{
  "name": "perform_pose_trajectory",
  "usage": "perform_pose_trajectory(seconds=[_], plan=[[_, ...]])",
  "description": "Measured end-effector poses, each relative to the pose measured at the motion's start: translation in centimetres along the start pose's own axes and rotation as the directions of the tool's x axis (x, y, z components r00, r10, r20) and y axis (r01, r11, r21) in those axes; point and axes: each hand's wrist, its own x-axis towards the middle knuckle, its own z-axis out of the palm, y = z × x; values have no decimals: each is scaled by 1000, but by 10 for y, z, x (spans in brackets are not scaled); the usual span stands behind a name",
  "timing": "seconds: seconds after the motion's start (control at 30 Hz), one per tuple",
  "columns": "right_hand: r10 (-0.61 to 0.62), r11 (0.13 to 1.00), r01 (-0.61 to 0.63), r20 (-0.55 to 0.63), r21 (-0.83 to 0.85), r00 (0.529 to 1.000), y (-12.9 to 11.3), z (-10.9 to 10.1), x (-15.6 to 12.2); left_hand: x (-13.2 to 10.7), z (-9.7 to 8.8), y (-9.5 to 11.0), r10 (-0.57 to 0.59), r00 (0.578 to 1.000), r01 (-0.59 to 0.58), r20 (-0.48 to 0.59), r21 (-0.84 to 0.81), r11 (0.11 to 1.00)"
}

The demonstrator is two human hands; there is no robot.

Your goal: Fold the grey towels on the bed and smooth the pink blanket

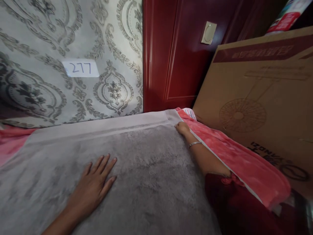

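Observation:
A grey plush blanket (151,163) with a pale band along its far edge lies spread over a pink bed cover (234,156). My left hand (94,184) rests flat on the grey blanket, fingers stretched out and slightly apart. My right hand (182,128) reaches to the blanket's far right corner with its fingers curled closed at the pale edge. A thin silver bangle (195,144) sits on that wrist. A dark red sleeve (232,195) covers my right upper arm.
Patterned grey wallpaper (49,39) carries a white label reading 277 (80,68). A dark red door (186,49) stands behind the bed. A large cardboard box with a fan drawing (259,98) leans at the right.

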Motion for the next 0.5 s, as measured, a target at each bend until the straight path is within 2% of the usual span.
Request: perform_pose_trajectory(seconds=[0.23, 0.5], plan=[[16, 1000, -17, -61, -4, 998, 6, 16, -4, -2, 2, 0, 11, 1000, -11, 12, 0, 1000], [12, 1000, -12, -4, 24, 1000, -21, 14, 31, -5, -3, 6, 14, 1000, -14, 1, 14, 1000]])
